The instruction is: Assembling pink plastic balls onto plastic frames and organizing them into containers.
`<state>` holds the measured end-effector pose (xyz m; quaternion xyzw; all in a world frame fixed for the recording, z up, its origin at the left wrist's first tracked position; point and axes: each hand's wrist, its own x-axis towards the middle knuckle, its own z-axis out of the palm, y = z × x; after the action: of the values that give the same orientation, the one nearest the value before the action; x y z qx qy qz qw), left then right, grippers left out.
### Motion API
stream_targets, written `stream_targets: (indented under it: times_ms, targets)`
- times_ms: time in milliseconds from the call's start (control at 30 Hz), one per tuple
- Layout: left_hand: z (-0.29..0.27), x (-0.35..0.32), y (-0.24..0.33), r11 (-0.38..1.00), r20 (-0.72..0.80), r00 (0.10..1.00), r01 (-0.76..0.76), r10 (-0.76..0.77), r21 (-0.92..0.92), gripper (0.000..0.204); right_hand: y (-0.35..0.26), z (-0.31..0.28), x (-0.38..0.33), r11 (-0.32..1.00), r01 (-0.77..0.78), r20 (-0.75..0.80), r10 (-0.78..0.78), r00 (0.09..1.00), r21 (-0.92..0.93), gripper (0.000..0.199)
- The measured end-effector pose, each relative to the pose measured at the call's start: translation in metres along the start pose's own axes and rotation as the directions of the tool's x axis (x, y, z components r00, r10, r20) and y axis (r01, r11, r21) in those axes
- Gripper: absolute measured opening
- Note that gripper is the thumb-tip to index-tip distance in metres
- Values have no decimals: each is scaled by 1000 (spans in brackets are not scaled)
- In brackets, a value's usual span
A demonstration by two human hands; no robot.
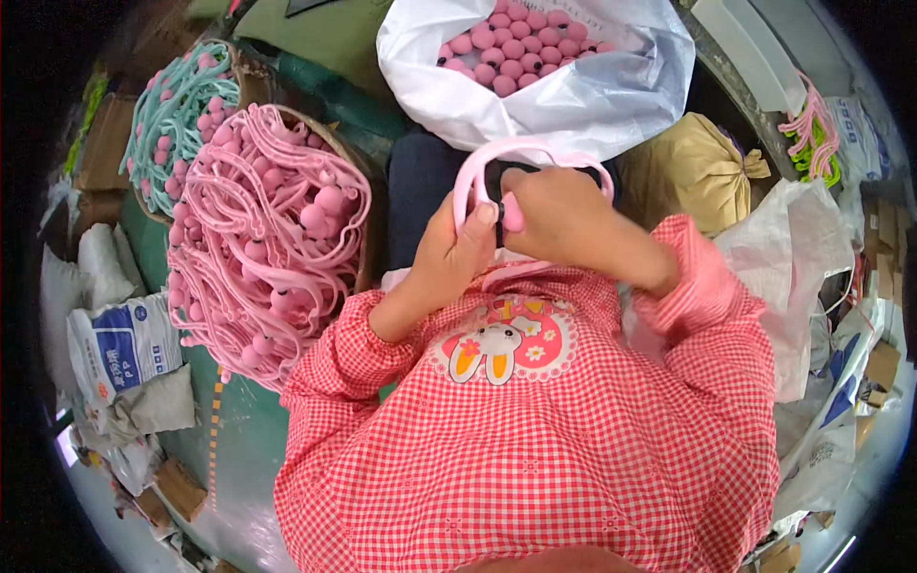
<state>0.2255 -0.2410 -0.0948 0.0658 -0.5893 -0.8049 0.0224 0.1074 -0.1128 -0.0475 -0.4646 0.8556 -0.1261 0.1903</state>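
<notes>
A pale pink plastic hoop (531,151) is arching upright above the lap, a small pink ball (513,214) pressing against its band.

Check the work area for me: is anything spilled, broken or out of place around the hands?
Nothing stands out. Both hands, left hand and right hand, grip a pink plastic hoop with a pink ball at it. The pink balls sit inside the white bag, and the finished pink hoops are heaped in their basket.

White bag (573,95) and basket (368,201) flank a narrow gap.
</notes>
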Motion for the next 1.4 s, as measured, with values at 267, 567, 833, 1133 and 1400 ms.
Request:
stream_targets:
  times_ms: [267,567,833,1133,1400]
  targets:
    - [0,46,13,961,-141,987,30,-71,-274,22,-7,12,7,988,-82,-723,-36,690,-128,53]
    - [8,84,34,962,164,984,-23,70,-271,38,46,-12,-28,-63,412,-311,556,771,909,34]
    - [-35,242,47,67,271,960,-266,-74,962,33,83,-16,-55,-140,419,-205,708,676,897,28]
    - [-74,280,-39,-50,-97,970,88,-223,995,41,76,-11,-53,-178,398,-151,730,667,900,23]
    - [-46,237,13,570,199,971,-239,133,786,39,67,-2,-54,-168,389,-161,712,684,906,20]
